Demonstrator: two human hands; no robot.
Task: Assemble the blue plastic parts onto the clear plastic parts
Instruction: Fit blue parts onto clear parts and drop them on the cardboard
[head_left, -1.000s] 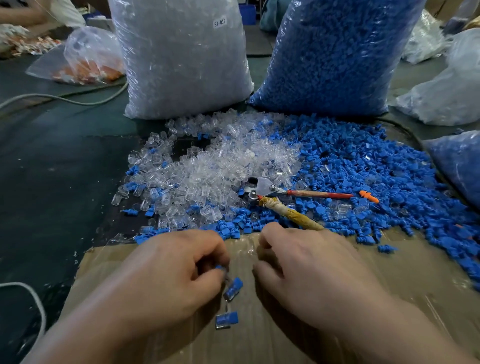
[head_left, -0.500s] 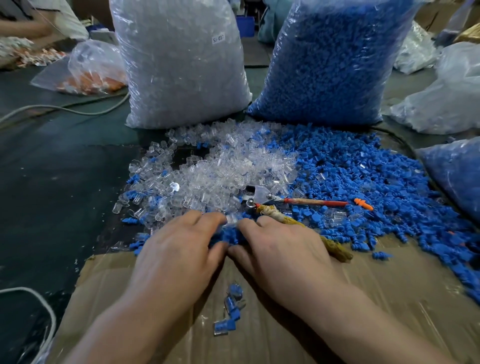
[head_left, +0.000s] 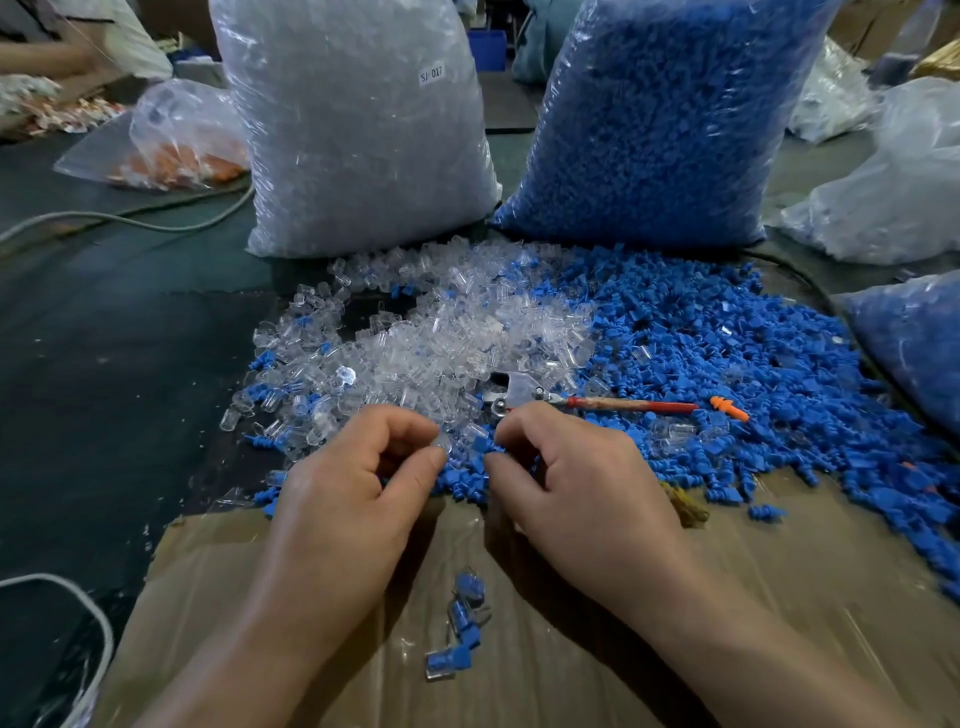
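Clear plastic part (head_left: 442, 442) sits pinched between my left hand's (head_left: 353, 478) thumb and forefinger; beside it, my right hand's (head_left: 571, 483) curled fingers pinch a blue plastic part (head_left: 492, 457) over the blue pile (head_left: 727, 364). 0.5 s ago both hands reached flatter.

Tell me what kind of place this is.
Likely a factory hand-assembly bench: a large bag of clear plastic parts, a large bag of blue plastic parts, and a mixed loose heap.
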